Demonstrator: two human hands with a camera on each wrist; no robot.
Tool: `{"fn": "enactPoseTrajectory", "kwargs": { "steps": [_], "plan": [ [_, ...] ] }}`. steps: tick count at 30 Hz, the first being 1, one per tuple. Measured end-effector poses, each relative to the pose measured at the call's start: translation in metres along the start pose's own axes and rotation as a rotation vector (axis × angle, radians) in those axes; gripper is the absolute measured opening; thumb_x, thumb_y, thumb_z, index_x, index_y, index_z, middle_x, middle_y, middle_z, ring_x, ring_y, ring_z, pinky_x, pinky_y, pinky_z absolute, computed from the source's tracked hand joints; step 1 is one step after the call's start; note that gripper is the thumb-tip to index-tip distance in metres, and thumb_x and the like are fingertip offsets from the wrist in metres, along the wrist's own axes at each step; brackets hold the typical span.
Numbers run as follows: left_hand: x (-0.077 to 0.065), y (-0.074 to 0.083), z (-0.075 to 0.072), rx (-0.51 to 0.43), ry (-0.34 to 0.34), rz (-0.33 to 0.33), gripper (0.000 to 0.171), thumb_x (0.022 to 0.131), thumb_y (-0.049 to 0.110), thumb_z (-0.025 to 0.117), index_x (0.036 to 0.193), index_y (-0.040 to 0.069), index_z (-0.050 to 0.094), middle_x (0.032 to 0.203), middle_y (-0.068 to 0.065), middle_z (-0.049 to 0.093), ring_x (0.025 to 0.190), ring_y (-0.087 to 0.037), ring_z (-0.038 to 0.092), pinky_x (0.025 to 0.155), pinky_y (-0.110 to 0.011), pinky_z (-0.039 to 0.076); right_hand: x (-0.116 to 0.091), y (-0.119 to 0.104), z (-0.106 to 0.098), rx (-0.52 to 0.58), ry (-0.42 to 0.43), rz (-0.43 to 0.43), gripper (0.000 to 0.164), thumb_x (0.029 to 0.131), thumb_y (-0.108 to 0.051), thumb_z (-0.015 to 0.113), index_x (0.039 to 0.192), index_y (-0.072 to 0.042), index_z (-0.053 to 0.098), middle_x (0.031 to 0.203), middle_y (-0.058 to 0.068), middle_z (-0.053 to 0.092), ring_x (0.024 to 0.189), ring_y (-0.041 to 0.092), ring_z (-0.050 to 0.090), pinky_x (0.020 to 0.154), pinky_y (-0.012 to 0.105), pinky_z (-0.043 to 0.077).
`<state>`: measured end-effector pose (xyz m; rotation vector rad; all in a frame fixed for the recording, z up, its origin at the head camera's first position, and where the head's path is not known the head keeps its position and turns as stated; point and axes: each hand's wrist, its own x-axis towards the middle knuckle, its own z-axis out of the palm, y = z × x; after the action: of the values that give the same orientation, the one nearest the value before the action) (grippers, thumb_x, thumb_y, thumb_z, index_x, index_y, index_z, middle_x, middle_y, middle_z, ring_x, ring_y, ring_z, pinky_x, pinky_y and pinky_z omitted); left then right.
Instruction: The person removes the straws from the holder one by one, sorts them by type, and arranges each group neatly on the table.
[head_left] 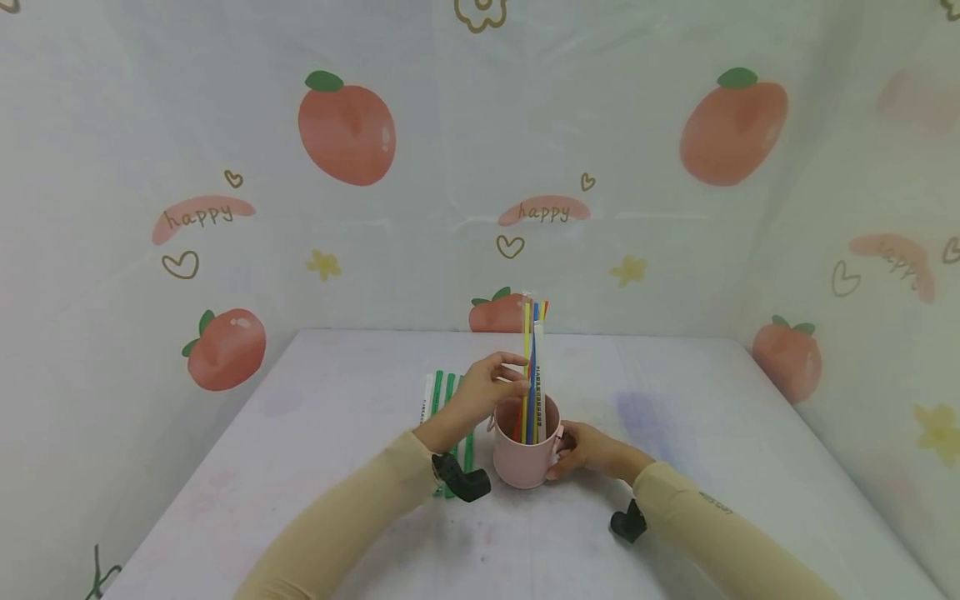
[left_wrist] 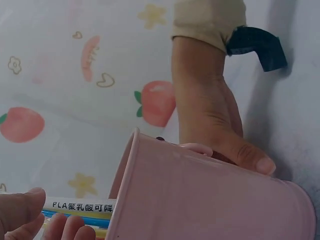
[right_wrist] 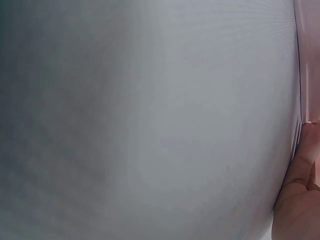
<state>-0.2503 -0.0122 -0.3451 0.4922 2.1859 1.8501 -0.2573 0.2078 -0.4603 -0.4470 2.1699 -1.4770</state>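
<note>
A pink mug (head_left: 525, 467) stands upright on the table. Several drinking straws (head_left: 539, 375), yellow, blue, red and a white-wrapped one with printed letters, rise out of it. My left hand (head_left: 476, 390) is above the rim and pinches the straws between thumb and fingers; in the left wrist view its thumb (left_wrist: 25, 206) lies beside the printed wrapper (left_wrist: 80, 205). On the handle side, my right hand (head_left: 596, 452) holds the mug, thumb low against its wall. The right wrist view catches only a strip of the mug (right_wrist: 310, 65) and part of that hand (right_wrist: 297, 200).
Several green straws (head_left: 438, 387) and a white-wrapped straw (head_left: 427, 398) lie on the table (head_left: 337, 467) left of the mug, partly hidden under my left arm. A white curtain (head_left: 442, 150) printed with fruit hangs behind the table.
</note>
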Motion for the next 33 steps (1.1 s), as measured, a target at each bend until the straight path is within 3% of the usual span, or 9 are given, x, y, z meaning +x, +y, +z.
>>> {"fn": "enactPoseTrajectory", "kwargs": {
  "steps": [6, 10, 25, 33],
  "plan": [
    [0.015, -0.019, 0.001, -0.004, 0.014, 0.001, 0.036, 0.087, 0.009, 0.064, 0.121, 0.007, 0.055, 0.102, -0.016, 0.061, 0.093, -0.032, 0.062, 0.08, -0.042, 0.053, 0.001, 0.003, -0.001, 0.011, -0.013, -0.014, 0.052, 0.067, -0.008, 0.082, 0.11, 0.001, 0.054, 0.09, 0.003, 0.054, 0.085, 0.016, 0.048, 0.074, 0.023, 0.043],
    [0.02, -0.024, 0.001, 0.018, 0.025, -0.001, 0.033, 0.087, 0.012, 0.066, 0.119, 0.011, 0.057, 0.099, -0.011, 0.062, 0.089, -0.025, 0.063, 0.077, -0.038, 0.055, -0.001, 0.002, -0.001, 0.017, -0.029, -0.036, 0.052, 0.067, -0.013, 0.083, 0.109, -0.001, 0.054, 0.09, 0.001, 0.053, 0.084, 0.014, 0.048, 0.072, 0.021, 0.042],
    [0.026, -0.02, 0.006, 0.083, 0.018, -0.024, 0.03, 0.087, 0.013, 0.065, 0.116, 0.013, 0.059, 0.1, -0.008, 0.062, 0.089, -0.019, 0.061, 0.074, -0.032, 0.055, -0.002, 0.0, -0.002, -0.023, -0.036, -0.064, 0.049, 0.068, -0.018, 0.083, 0.106, -0.004, 0.054, 0.088, -0.001, 0.052, 0.083, 0.012, 0.048, 0.07, 0.02, 0.041],
    [0.023, -0.016, 0.01, 0.149, -0.022, -0.032, 0.028, 0.086, 0.016, 0.066, 0.114, 0.015, 0.062, 0.096, -0.005, 0.063, 0.088, -0.017, 0.061, 0.075, -0.032, 0.055, 0.0, 0.0, -0.001, 0.001, -0.012, -0.02, 0.048, 0.069, -0.003, 0.08, 0.108, 0.002, 0.053, 0.087, 0.003, 0.052, 0.084, 0.017, 0.047, 0.071, 0.023, 0.042]
  ]
}}
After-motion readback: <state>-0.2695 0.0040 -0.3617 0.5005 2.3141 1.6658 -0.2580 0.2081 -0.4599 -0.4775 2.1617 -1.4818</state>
